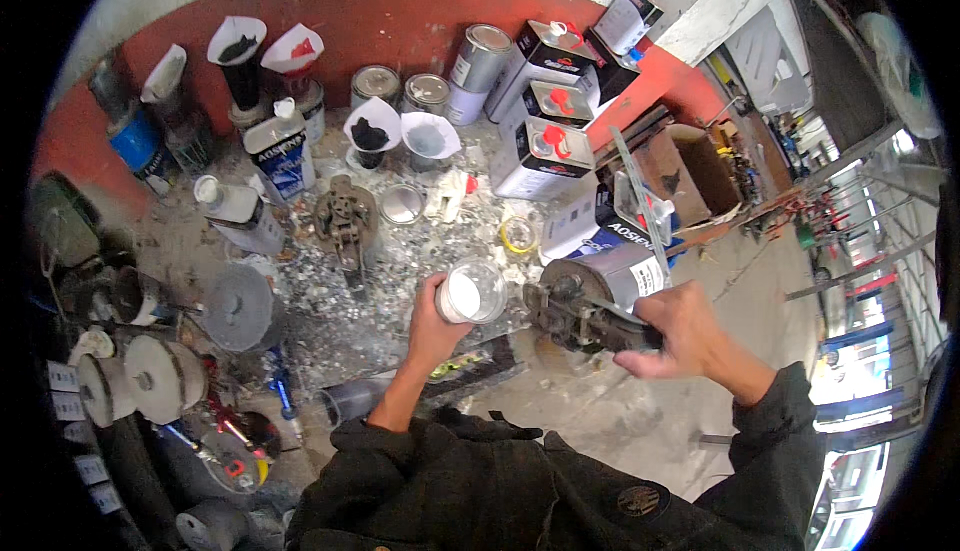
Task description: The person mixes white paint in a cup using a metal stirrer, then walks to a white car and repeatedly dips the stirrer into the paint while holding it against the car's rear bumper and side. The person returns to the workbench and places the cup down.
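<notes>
My left hand (pixel 430 329) is wrapped round a clear plastic cup (pixel 478 293) with white liquid in it, held over the front of the bench. To its right, my right hand (pixel 690 333) grips the handle of a dark, paint-crusted mixing lid (pixel 580 313). That lid is fitted on a silver paint can (pixel 632 269) with a white label. The lid's near side faces the cup, with a small gap between them. Whether the can rests on the bench or is lifted, I cannot tell. Another crusted mixing lid (pixel 345 219) stands on a can farther back.
The speckled bench (pixel 390 271) carries rectangular solvent tins (pixel 545 161), paper-lined cups (pixel 372 129), white-capped bottles (pixel 243 213) and a yellow tape roll (pixel 519 235). Lidded pots (pixel 240 306) and spray guns (pixel 285 396) crowd the left. A cardboard box (pixel 690 171) sits at the right.
</notes>
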Action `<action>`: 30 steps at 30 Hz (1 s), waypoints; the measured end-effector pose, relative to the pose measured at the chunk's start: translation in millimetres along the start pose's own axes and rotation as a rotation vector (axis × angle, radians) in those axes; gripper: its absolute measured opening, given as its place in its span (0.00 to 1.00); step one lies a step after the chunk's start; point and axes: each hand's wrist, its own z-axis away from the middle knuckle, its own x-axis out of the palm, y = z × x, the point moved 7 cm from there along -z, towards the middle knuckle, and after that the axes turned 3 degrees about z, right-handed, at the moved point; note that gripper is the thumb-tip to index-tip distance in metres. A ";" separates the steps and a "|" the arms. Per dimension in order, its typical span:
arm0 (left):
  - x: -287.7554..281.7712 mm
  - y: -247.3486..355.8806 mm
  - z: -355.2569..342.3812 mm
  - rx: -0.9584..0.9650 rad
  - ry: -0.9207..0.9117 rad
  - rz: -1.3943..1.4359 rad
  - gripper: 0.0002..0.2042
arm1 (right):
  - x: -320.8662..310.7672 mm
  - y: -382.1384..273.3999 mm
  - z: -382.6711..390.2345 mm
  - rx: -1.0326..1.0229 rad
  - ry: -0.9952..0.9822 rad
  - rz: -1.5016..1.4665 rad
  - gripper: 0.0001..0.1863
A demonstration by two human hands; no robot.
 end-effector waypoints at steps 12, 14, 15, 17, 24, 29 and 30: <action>48.8 12.7 -0.4 0.108 -0.046 0.098 0.36 | -28.5 -70.9 -47.3 -0.420 -0.258 0.416 0.18; 65.0 19.9 3.9 0.118 -0.109 0.145 0.36 | -32.8 -81.2 -39.7 -0.368 -0.289 0.438 0.16; 55.3 19.3 1.0 0.117 -0.068 0.125 0.37 | -30.5 -79.6 -48.5 -0.421 -0.270 0.431 0.15; 40.9 8.9 -4.1 0.093 0.015 0.078 0.37 | -24.8 -75.7 -67.1 -0.522 -0.246 0.422 0.14; 59.8 15.3 -0.8 0.139 -0.054 0.152 0.37 | -34.6 -84.6 -51.1 -0.454 -0.247 0.464 0.13; 51.5 12.4 -6.2 0.101 -0.024 0.152 0.39 | -36.6 -82.4 -60.6 -0.487 -0.236 0.479 0.13; 54.4 11.4 -5.5 0.096 -0.035 0.146 0.39 | -36.4 -82.0 -58.0 -0.475 -0.232 0.478 0.13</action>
